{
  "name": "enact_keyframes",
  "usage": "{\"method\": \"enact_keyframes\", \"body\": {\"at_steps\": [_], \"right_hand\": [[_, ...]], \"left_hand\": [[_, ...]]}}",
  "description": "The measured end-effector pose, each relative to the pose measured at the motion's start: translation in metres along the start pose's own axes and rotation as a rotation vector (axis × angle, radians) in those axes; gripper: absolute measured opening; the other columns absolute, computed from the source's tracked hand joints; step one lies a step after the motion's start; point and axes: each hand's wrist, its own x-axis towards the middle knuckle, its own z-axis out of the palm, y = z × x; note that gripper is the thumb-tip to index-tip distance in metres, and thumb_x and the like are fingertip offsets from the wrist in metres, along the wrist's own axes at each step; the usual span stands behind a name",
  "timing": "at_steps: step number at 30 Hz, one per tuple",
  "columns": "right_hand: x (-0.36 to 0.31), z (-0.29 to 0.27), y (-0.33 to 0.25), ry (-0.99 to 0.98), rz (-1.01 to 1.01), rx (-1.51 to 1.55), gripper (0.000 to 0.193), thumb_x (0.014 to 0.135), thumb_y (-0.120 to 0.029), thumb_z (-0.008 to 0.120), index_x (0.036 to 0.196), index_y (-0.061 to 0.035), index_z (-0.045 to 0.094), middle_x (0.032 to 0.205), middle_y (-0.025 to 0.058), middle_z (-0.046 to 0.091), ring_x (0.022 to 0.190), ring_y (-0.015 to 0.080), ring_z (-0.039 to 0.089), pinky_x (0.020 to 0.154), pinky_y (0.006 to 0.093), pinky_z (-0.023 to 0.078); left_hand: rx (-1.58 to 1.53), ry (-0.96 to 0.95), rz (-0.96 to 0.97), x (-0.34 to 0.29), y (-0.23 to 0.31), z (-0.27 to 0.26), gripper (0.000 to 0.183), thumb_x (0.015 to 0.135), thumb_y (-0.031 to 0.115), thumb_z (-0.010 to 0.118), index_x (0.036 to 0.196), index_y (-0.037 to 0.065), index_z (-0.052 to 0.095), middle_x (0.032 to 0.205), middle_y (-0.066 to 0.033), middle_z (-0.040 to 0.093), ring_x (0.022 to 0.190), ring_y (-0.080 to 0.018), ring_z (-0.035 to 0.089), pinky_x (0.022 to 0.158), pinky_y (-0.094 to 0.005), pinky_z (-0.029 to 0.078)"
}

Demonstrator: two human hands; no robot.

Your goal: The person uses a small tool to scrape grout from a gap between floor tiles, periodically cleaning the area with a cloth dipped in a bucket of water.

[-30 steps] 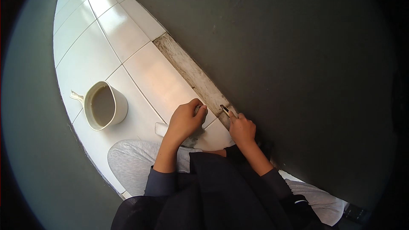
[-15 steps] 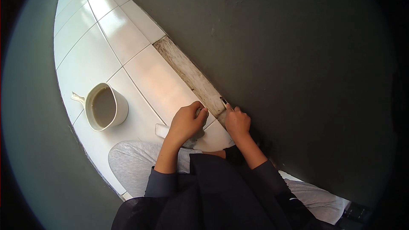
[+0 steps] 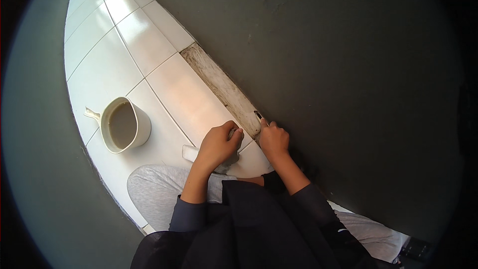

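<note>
My right hand [image 3: 275, 142] is closed around a slim tool with a dark tip [image 3: 258, 115]; most of the handle is hidden by the fingers. The tip is at the near end of a bare, stained strip [image 3: 219, 82] where the floor tiling stops short of the dark wall. My left hand [image 3: 219, 144] is curled above the tiles to the left, closed around something greyish that the fingers mostly hide. Below that hand lies grey material [image 3: 229, 163], with a white, flat-ended piece [image 3: 189, 153] sticking out beside the wrist.
A cream dipper [image 3: 143, 128] with a short handle, filled with murky greyish liquid, stands on the white tiles [image 3: 94, 55] at left. Dark walls [image 3: 348, 69] border the tiled floor on both sides. My grey-trousered knee [image 3: 152, 189] is near the dipper.
My right hand has shifted slightly left and up along the bare strip, the tool's tip moving with it. The left hand stays nearly still.
</note>
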Motion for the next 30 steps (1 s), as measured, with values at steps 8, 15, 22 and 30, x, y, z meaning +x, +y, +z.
{"method": "enact_keyframes", "body": {"at_steps": [8,15,22,30], "right_hand": [[-0.035,-0.005,0.009,-0.132,0.062,-0.026,0.036,0.084,-0.011,0.048,0.119,-0.0071,0.059,0.086,0.0154,0.063,0.065,0.0297,0.067,0.056,0.0382,0.054],[-0.01,0.005,0.005,-0.004,0.028,0.01,0.035,0.085,-0.012,0.048,0.117,-0.0094,0.061,0.084,0.0153,0.063,0.063,0.0298,0.066,0.054,0.0381,0.054],[-0.064,0.006,0.001,-0.028,-0.054,0.022,0.037,0.081,-0.012,0.05,0.116,-0.0103,0.062,0.079,0.0135,0.061,0.055,0.0272,0.064,0.05,0.0376,0.053],[-0.017,0.016,-0.01,0.101,-0.207,0.099,0.036,0.081,-0.013,0.05,0.115,-0.0143,0.063,0.076,0.01,0.06,0.054,0.0258,0.063,0.048,0.0374,0.051]], "left_hand": [[0.015,0.048,-0.008,-0.004,-0.003,-0.005,0.031,0.087,0.029,0.052,0.091,0.0,0.062,0.068,-0.0183,0.063,0.067,-0.0328,0.063,0.063,-0.0395,0.047],[0.0,-0.016,-0.049,-0.002,0.007,-0.007,0.028,0.087,0.026,0.054,0.093,0.0,0.062,0.078,-0.0198,0.065,0.074,-0.0316,0.064,0.068,-0.0359,0.049],[0.015,0.076,-0.005,-0.004,0.001,-0.014,0.028,0.087,0.027,0.054,0.092,0.0,0.062,0.077,-0.0199,0.065,0.072,-0.0318,0.064,0.066,-0.0368,0.048],[-0.003,0.055,-0.004,-0.002,0.002,-0.013,0.028,0.087,0.026,0.054,0.092,0.0,0.062,0.076,-0.0197,0.065,0.071,-0.0323,0.063,0.067,-0.0366,0.048]]}}
